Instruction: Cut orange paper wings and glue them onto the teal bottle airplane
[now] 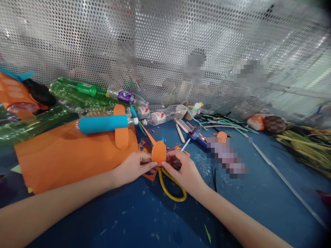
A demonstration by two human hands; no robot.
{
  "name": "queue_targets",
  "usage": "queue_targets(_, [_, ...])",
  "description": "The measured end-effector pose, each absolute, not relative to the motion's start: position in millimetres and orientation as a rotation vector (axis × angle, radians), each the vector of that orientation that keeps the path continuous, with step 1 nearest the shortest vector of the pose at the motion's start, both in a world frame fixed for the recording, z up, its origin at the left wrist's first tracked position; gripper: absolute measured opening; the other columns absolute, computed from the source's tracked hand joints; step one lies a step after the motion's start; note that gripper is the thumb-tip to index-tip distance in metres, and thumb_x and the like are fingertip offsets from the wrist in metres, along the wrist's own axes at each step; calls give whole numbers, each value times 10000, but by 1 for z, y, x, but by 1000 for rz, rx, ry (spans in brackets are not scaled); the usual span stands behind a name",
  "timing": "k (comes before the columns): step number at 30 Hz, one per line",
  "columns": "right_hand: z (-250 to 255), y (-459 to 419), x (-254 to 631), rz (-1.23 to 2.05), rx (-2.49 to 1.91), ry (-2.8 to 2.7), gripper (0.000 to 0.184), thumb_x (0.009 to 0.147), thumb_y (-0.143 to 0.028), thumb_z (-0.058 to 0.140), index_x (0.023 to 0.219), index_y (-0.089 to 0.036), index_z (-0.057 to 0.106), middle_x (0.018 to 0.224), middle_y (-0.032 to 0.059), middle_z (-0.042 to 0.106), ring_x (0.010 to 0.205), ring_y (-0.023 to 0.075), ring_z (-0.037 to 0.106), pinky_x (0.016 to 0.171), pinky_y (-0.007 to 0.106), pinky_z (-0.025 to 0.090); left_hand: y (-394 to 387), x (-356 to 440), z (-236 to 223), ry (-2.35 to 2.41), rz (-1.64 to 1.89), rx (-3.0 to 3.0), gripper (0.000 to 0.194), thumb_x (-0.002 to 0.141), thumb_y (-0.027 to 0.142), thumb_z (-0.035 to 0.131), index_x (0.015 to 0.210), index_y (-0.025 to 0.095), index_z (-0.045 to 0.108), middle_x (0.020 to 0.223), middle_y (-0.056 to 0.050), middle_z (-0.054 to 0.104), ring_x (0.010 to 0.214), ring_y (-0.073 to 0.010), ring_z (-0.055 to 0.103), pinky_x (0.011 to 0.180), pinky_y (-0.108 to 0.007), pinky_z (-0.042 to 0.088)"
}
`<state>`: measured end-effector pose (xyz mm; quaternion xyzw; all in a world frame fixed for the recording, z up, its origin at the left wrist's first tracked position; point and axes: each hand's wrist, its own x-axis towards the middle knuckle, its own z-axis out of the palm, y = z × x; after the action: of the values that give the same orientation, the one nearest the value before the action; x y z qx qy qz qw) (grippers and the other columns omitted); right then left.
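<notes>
Both my hands meet at the middle of the blue table [144, 217]. My left hand [134, 167] and my right hand [182, 170] pinch a small rounded orange foam piece [158, 153] between their fingertips. Under the hands lies a pair of scissors with yellow loop handles [172, 189]; my right hand rests over it. A clear plastic bottle wrapped in a blue sleeve with an orange fin [106, 124] lies on a large orange foam sheet [67, 155] to the left.
Green and clear plastic bottles [77, 91] lie along the perforated metal screen [165, 44]. A blue glue gun [198, 136], sticks and coloured straws [224, 124] sit right of centre. Dried stalks [305, 144] fill the far right. Orange scraps litter the table.
</notes>
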<state>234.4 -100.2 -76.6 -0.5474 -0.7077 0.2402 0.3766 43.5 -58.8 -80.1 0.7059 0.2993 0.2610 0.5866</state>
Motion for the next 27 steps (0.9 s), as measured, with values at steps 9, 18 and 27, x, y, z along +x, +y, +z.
queue_targets(9, [-77, -103, 234, 632, -1392, -1826, 88, 838, -273, 560, 801, -195, 575, 756, 11, 604, 682, 139, 578, 607, 245, 487, -58, 46, -78, 703, 571, 1711, 219, 846, 257, 508, 897, 125, 675, 837, -55, 706, 774, -143, 656, 722, -251, 531])
queue_targets(18, [-77, -102, 235, 700, -1398, -1773, 128, 830, -317, 561, 806, -193, 587, 743, 22, 632, 657, 154, 608, 598, 269, 514, -57, 44, -83, 702, 583, 1565, 173, 806, 273, 579, 855, 138, 675, 833, -57, 714, 769, -149, 662, 725, -262, 526])
queue_targets(27, [-77, -102, 231, 837, -1366, -1816, 88, 807, -257, 584, 862, -191, 606, 745, 9, 659, 655, 139, 617, 610, 258, 512, -58, 45, -80, 748, 601, 1552, 158, 803, 265, 586, 794, 123, 655, 807, -55, 705, 737, -141, 661, 707, -249, 529])
